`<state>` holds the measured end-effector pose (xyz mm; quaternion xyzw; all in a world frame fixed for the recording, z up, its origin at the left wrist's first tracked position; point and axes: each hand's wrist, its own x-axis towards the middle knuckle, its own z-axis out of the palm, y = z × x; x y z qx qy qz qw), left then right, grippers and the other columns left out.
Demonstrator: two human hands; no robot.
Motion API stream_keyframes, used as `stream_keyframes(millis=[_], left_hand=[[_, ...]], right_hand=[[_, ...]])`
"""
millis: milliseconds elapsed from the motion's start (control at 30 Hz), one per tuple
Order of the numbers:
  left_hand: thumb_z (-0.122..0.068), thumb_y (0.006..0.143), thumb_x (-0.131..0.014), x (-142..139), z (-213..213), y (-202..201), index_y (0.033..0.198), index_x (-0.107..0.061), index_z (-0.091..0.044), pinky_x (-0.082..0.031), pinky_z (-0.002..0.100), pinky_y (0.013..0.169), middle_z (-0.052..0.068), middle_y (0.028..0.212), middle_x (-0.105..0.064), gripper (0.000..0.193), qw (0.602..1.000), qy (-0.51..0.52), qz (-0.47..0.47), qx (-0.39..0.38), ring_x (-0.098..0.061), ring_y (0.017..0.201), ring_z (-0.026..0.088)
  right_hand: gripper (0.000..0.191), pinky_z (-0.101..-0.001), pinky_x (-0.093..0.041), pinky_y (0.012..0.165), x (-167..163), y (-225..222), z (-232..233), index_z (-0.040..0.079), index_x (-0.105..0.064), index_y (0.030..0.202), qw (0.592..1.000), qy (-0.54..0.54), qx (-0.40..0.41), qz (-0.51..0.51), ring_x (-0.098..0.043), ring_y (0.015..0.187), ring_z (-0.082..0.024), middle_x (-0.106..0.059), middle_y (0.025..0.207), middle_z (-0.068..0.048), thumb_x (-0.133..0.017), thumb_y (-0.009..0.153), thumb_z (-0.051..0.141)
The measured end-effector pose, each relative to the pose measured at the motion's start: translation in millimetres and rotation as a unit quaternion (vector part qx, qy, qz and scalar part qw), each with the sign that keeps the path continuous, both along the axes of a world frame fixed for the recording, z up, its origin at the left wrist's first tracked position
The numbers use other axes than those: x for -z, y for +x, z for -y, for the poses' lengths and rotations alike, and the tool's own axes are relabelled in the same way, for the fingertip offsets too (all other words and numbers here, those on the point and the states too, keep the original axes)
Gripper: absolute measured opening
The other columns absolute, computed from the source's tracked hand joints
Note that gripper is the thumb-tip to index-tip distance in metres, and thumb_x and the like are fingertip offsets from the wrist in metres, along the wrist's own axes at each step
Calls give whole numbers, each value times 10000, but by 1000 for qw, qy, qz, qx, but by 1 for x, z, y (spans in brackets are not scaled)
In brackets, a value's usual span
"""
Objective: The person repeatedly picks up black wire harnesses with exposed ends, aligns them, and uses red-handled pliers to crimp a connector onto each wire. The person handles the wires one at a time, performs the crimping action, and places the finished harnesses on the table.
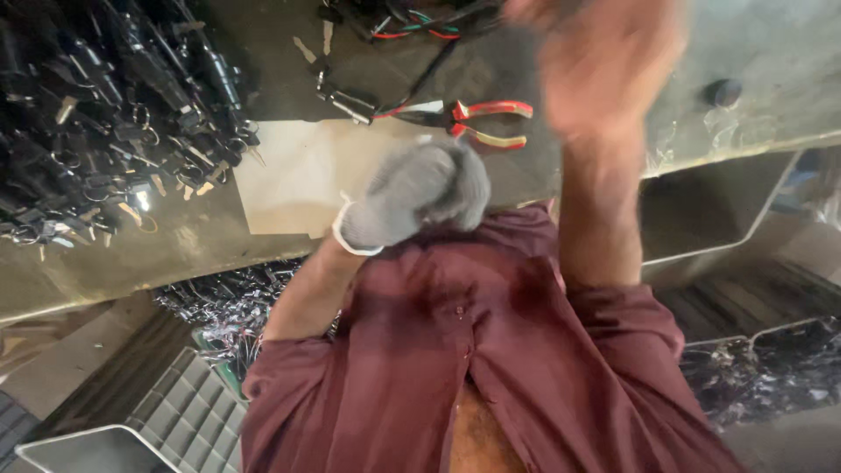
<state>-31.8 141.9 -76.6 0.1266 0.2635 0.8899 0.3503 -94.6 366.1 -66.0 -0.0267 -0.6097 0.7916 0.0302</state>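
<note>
Head view: the gloved left hand (419, 194) is curled over the desk (289, 175) — I cannot tell if its grip holds anything. The bare right hand (604, 61) is blurred, spread wide and empty. The pliers (489, 123) lie untouched between them — a pick-up seems pending.

Grey desk (771, 52) carries: red-handled pliers (491, 123), wire bundle (420, 22), heap of black keyed parts (114, 114), pale sheet (298, 175).
</note>
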Motion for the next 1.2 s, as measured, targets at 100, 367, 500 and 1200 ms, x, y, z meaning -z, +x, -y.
stream_keyframes(millis=[100,367,500,1200], left_hand=[[-291,1040,-638,-1,16,-4,1056,-683,-24,-526,310,954,3,1017,-668,271,994,-29,28,-100,-601,935,146],[-91,1046,-703,-7,13,10,1230,-671,-41,-520,367,1081,80,1158,-727,193,817,-394,-267,-327,-611,1228,242],[-89,907,-777,-9,17,18,1126,-654,-37,-535,374,998,176,1195,-592,257,815,-415,-244,-322,-611,1153,277],[-209,956,-821,-16,35,6,1258,-696,-92,-577,404,959,122,1293,-720,347,708,-530,-424,-193,-721,1137,302]], right_hand=[[525,-327,-436,1129,21,37,26,52,-572,1351,939,235,-241,-73,-565,1276,-225,-594,1342,-117,-269,1164,438],[430,-330,-447,1063,38,86,21,-31,-475,1407,941,97,-302,118,-529,1168,-152,-587,1249,-71,-632,1064,178],[440,-392,-430,1135,32,78,21,-36,-419,1385,941,175,-288,-37,-556,1230,-259,-566,1318,-129,-620,1104,236],[356,-378,-523,901,2,86,33,-30,-543,1377,928,266,-258,-39,-635,994,-316,-631,1141,-180,-572,1053,117]])
